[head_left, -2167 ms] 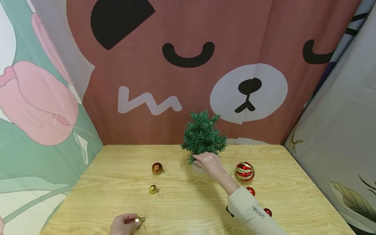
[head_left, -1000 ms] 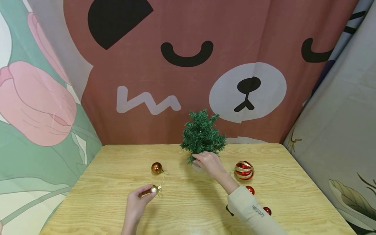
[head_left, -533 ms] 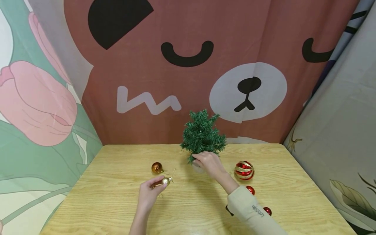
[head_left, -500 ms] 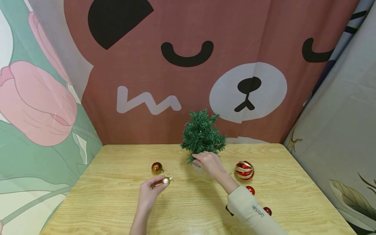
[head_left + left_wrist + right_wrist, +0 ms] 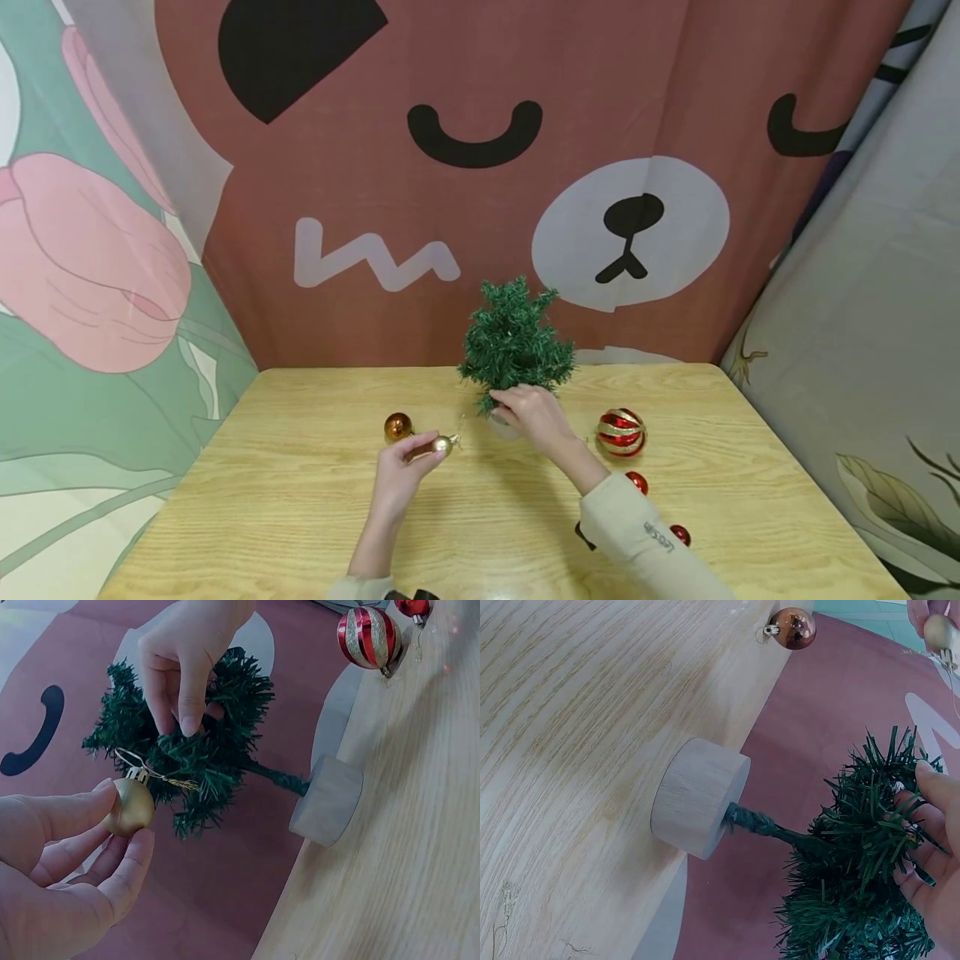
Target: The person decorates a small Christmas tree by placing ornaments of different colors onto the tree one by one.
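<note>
Tinsel tree, small, green and bushy (image 5: 510,333): upright towards the far edge of the pale wood-grain table (image 5: 300,500), its whitish round wooden base (image 5: 697,799) flat on the top, likely what keeps it standing.
Right hand (image 5: 531,415): at the tree's lower front, fingers bent in among the needles and thumb opposite, gripping a branch, probably to steady it.
Left hand (image 5: 405,468): thumb and fingertips closed to the width of the matte gold ball (image 5: 133,806), pinching it by its round sides, left of the tree.
Thin gold-coloured loop (image 5: 129,756): uncovered by that side grip, presumably so it is free; whether it touches the needles, I cannot tell.
Glossy copper-coloured ball (image 5: 397,426): on the table, just beyond the left hand.
Red-and-gold striped ball (image 5: 621,432): right of the tree, with shiny red balls (image 5: 637,482) nearer, perhaps grouped by colour.
</note>
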Tool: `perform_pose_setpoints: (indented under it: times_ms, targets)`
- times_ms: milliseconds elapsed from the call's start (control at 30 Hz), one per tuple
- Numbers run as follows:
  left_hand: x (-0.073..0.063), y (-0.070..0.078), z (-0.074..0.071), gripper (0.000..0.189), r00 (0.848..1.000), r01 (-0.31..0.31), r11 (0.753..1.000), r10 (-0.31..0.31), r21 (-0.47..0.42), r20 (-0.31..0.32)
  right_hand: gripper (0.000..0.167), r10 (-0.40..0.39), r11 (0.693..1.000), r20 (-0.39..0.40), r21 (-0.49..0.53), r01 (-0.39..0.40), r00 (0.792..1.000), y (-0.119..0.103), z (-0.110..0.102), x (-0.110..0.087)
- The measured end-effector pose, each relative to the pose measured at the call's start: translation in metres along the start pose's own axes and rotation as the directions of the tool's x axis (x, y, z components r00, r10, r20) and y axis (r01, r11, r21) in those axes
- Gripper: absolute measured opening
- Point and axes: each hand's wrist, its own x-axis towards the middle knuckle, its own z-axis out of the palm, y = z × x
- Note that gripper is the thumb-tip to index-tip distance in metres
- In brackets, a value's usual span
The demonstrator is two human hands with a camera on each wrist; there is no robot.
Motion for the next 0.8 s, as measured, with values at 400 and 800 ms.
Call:
perform_pose_setpoints:
  times_ms: [400, 800]
  targets:
    - [0.015, 0.004, 0.014, 0.031, 0.999, -0.030, 0.999, 0.028, 0.041, 0.044, 0.026, 0.042, 0.991, 0.006, 0.123, -0.043, 0.999, 0.000, -0.001, 0.001]
    - [0.022, 0.004, 0.020, 0.030, 0.997, -0.003, 0.998, -0.001, 0.056, 0.071, 0.024, 0.249, 0.867, 0.167, 0.400, -0.297, 0.954, -0.006, -0.011, 0.007]
